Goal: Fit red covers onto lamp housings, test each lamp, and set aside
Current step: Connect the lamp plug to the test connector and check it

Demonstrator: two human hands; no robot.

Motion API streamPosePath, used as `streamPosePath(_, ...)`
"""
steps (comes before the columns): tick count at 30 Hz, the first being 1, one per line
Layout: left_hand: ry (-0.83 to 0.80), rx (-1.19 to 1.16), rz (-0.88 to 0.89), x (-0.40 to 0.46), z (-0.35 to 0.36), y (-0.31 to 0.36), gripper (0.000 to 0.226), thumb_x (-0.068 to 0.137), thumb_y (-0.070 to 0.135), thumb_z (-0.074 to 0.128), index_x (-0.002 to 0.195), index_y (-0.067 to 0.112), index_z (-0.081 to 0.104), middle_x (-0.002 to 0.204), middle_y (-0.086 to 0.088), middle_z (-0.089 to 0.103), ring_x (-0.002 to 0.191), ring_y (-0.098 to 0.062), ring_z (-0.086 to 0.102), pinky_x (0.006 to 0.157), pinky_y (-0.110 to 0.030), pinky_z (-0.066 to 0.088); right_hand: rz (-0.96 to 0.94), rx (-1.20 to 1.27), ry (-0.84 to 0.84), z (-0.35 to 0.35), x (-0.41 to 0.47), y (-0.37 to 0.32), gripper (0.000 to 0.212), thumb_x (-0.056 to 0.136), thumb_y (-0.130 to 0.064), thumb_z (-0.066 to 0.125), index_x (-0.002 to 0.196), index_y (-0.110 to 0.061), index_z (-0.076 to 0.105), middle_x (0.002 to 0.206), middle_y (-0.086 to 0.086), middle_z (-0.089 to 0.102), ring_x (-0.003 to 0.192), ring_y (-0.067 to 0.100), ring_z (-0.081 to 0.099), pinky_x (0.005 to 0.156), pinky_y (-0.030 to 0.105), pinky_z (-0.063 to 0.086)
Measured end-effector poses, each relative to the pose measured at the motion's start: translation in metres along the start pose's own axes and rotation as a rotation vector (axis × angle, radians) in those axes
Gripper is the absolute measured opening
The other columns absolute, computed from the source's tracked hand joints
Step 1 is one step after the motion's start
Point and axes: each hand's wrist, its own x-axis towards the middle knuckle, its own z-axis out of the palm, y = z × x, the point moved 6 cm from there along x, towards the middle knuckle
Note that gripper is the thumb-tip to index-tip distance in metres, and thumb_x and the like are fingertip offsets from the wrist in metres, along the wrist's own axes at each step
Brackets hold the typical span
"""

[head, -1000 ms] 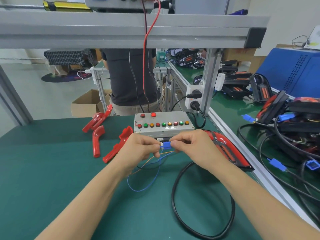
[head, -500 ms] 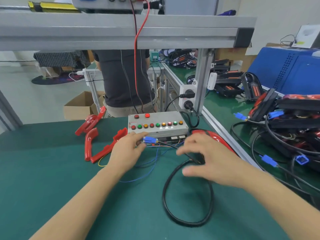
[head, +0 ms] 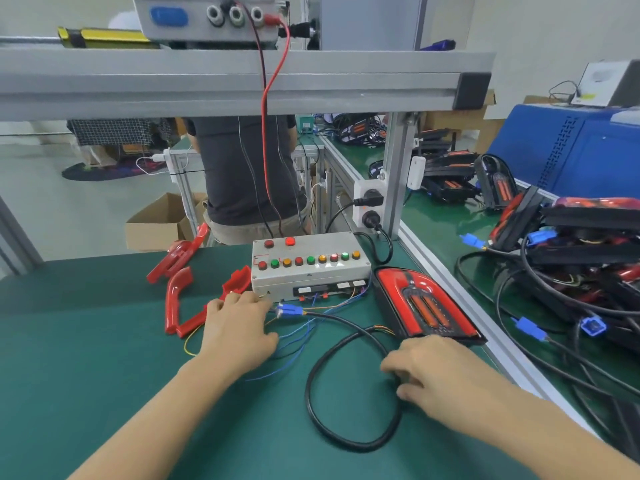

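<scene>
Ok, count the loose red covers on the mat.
3 covers, left of the test box: one at the far edge, one curved nearer, one beside the box, partly behind the left hand.

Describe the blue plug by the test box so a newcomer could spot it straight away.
Find the grey test box with its row of coloured buttons on the green bench. Just in front of its lower edge lies the blue plug, joined to the looping black cable. It is the only blue connector on this bench, beside the left hand.
</scene>
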Motion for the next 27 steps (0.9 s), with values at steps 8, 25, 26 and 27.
streamPosePath(8,0.096,-0.177,0.198,-0.01,-0.022,0.03,0.077,0.07,0.072,0.046,0.138,0.036,0.041,0.143,0.016,0.034,0.135,-0.01,0.022,0.112,-0.034,0.008,0.647,0.305,0.206,-0.028,-0.012,0.117,0.06,0.087,-0.059,0.057,0.13,-0.018,0.057,0.116,-0.001,0.063,0.097,0.018,0.058,0.083,0.03,0.042)
streamPosePath(25,0.297,-0.031,0.277,-0.031,-0.016,0.052,0.027,0.052,0.012,0.089,0.064,0.015,0.065,0.059,0.0,0.059,0.039,-0.025,0.054,0.035,-0.023,0.034,0.611,1.769,0.192,0.03,0.011,0.104,0.049,0.064,-0.028,0.077,0.107,-0.007,0.071,0.101,0.014,0.075,0.079,0.024,0.073,0.066,0.03,0.058)
streamPosePath(26,0.321,-0.047,0.292,-0.034,-0.015,0.053,0.03,0.049,0.01,0.091,0.059,0.014,0.063,0.055,0.0,0.056,0.033,-0.025,0.05,0.031,-0.022,0.03,0.576,1.865,0.231,0.032,0.01,0.1,0.041,0.067,-0.026,0.074,0.105,-0.009,0.072,0.102,0.013,0.075,0.078,0.023,0.074,0.062,0.029,0.059)
streamPosePath(27,0.327,-0.069,0.303,-0.035,-0.012,0.053,0.029,0.052,0.01,0.091,0.058,0.014,0.062,0.054,0.0,0.055,0.033,-0.024,0.05,0.03,-0.022,0.031,0.54,1.93,0.268,0.034,0.008,0.096,0.033,0.069,-0.025,0.073,0.099,-0.012,0.076,0.102,0.012,0.075,0.079,0.021,0.074,0.061,0.029,0.06)
